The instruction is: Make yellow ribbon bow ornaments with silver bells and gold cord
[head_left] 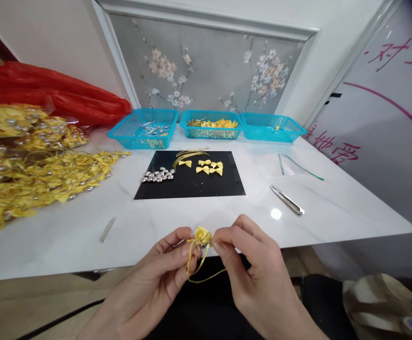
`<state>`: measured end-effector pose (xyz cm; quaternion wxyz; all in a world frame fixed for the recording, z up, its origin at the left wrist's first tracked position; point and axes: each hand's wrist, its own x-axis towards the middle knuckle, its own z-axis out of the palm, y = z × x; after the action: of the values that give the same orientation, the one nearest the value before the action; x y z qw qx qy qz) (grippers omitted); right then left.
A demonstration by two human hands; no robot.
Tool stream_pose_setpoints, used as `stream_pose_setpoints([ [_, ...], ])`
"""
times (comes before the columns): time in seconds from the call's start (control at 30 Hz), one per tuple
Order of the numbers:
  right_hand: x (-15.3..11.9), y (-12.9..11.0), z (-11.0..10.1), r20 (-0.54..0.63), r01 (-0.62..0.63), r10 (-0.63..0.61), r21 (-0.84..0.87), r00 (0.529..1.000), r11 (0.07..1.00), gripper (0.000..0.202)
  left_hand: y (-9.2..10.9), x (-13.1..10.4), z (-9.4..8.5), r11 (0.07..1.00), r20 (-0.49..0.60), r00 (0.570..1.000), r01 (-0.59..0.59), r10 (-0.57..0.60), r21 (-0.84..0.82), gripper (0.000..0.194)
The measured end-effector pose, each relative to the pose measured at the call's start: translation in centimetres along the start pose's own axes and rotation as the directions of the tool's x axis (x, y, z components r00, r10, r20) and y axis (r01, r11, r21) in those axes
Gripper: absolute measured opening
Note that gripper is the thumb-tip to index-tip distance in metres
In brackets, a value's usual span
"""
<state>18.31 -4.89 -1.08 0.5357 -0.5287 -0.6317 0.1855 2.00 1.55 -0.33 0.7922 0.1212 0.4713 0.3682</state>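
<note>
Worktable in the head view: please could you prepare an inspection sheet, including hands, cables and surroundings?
Surface: white tabletop bearing a black mat.
Job's things: yellow bow with looped cord at the hands; silver beads, loose bows and cords on the mat.
Clutter: metal tool and green strip at right; grey strip and yellow pile at left.
Hands: left holds the bow; right has fingertips beside it, grip partly hidden.
Cables: black cable, lower left, ends unseen.
Surroundings: three blue baskets, red bag, floral panel, board with red writing.
</note>
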Motion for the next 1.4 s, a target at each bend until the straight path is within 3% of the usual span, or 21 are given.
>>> stream_pose_setpoints([
  [0.37,0.7,0.6,-0.7,0.124,-0.158,0.139,0.156,0.983,0.975,0.023,0.1,-0.2,0.4,0.999,0.006,0.999,0.047,-0.047,0.018,0.039],
  [0.6,0.1,0.1,0.0,0.052,-0.075,0.069,0.125,0.996,0.989,0.022,0.3,-0.2,-0.2,0.999,0.066,0.997,0.030,-0.032,0.027,0.036],
  [0.77,-0.3,-0.1,0.4,0.033,-0.089,0.085,0.112,0.996,0.990,0.021,0.3,-0.1,-0.5,0.998,0.111,0.994,0.010,-0.017,0.057,0.029],
  [1.1,-0.7,0.0,0.8,-0.012,-0.001,0.001,-0.010,1.000,1.000,0.023,0.5,-0.2,-0.6,0.973,0.259,0.964,-0.111,0.056,0.201,0.028],
  [1.4,0.1,0.1,-0.1,0.072,0.003,-0.002,-0.010,0.997,1.000,0.024,0.6,-0.5,-0.4,0.976,0.194,0.981,-0.066,0.025,0.210,0.032],
])
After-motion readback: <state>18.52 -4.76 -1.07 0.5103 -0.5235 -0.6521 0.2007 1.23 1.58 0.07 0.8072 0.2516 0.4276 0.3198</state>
